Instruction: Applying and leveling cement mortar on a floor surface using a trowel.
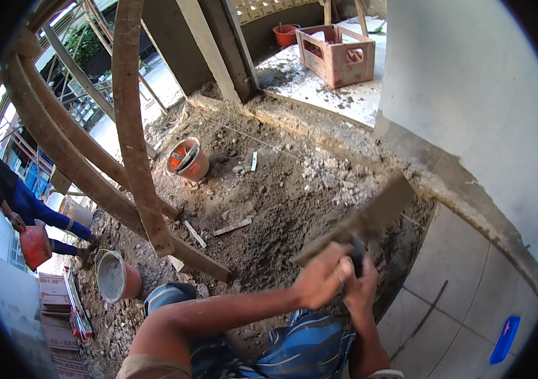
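A long, flat rectangular plastering trowel [376, 211] with a mud-grey blade and a dark handle is held up over the rough ground. Around the handle close the fingers of my right hand [360, 287]. My left hand [324, 278] is closed at the near end of the blade, against the right hand, and wears a ring. Some motion blur softens the tool and fingers. Beneath it lies damp, lumpy mortar and soil [275, 227], with a string [250, 137] stretched across.
Wooden props [131, 126] slant at left. Two buckets stand on the dirt: one holding tools [188, 159], one with grey contents [117, 278]. Another person [13, 196] carries a red bucket. Tiles [452, 271] and a blue object [505, 340] are right; a red crate [338, 57] sits behind.
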`<action>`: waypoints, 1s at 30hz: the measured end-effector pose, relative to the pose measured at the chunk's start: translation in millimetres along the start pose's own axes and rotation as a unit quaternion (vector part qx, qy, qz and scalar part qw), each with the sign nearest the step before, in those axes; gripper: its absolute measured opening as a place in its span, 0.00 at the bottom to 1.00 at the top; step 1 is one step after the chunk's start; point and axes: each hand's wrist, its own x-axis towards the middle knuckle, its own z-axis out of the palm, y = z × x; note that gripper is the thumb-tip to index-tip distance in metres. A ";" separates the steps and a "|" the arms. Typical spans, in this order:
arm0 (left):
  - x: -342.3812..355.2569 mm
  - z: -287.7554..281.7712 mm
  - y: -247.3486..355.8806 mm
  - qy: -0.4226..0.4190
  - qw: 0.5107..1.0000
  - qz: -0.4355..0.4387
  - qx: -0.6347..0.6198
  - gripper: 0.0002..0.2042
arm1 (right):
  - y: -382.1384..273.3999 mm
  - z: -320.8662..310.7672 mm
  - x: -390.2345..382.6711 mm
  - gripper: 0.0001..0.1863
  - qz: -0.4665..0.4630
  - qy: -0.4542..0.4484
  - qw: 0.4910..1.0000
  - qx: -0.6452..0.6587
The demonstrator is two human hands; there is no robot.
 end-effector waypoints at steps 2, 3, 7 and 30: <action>-2.0 12.5 1.2 -0.104 0.993 -0.033 0.036 0.34 | 12.3 -12.1 5.6 0.16 0.110 0.132 0.980 0.099; 4.5 9.3 22.4 -0.158 0.983 -0.009 0.089 0.35 | 14.3 -20.2 11.0 0.16 0.112 0.136 0.980 0.094; 7.0 -33.2 66.4 -0.394 0.903 0.022 0.170 0.39 | 30.5 -61.3 21.1 0.16 0.127 0.223 0.960 0.114; 13.0 -62.0 -4.7 -0.492 0.839 0.159 0.168 0.20 | 15.8 -66.9 29.3 0.20 0.126 -0.046 0.790 -0.599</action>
